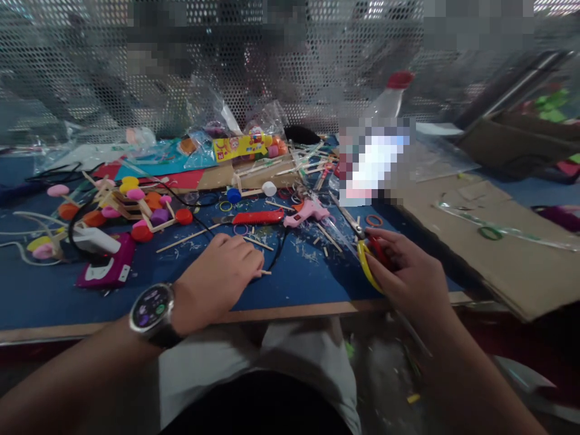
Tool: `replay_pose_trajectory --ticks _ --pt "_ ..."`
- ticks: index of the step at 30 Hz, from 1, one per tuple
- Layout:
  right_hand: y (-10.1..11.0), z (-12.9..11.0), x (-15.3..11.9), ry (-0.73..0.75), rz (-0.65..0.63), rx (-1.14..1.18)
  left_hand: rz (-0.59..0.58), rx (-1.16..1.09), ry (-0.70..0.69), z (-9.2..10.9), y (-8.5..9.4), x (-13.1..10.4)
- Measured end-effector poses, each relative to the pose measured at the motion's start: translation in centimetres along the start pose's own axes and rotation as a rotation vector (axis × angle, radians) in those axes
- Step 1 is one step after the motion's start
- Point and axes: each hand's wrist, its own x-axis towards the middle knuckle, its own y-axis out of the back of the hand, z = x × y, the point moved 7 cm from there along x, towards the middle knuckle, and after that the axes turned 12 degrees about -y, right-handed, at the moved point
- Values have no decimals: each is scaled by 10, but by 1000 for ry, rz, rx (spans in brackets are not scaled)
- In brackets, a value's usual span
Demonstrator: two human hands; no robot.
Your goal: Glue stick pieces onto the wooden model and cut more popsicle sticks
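Note:
My left hand (222, 275), with a watch on its wrist, rests low over the blue table with its fingers curled. The tip of a thin wooden stick (265, 273) pokes out from its closed fingers. My right hand (410, 272) is wrapped around the handles of a pair of scissors (361, 235), one loop yellow. Their blades point away toward the back left. Below this hand a thin pale rod (414, 333) slants down; I cannot tell if it is held. Between the hands lie a pink glue gun (308, 212) and a red utility knife (258, 217).
Stick models with coloured caps (136, 202) and a purple box (106, 263) stand at left. A yellow packet (240, 147) lies behind. A bright phone-like screen (378, 163) and a red-capped bottle (392, 96) stand back right. Cardboard (507, 260) covers the right side.

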Motion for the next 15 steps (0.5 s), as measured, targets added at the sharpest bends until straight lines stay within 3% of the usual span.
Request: replay_pose_trajectory --ticks 7,15 --pt "16 11 -1 7 44 -120 -85 -14 -7 -2 -12 10" --pt "46 19 -5 -55 131 -456 -44 -85 -57 -11 7 19"
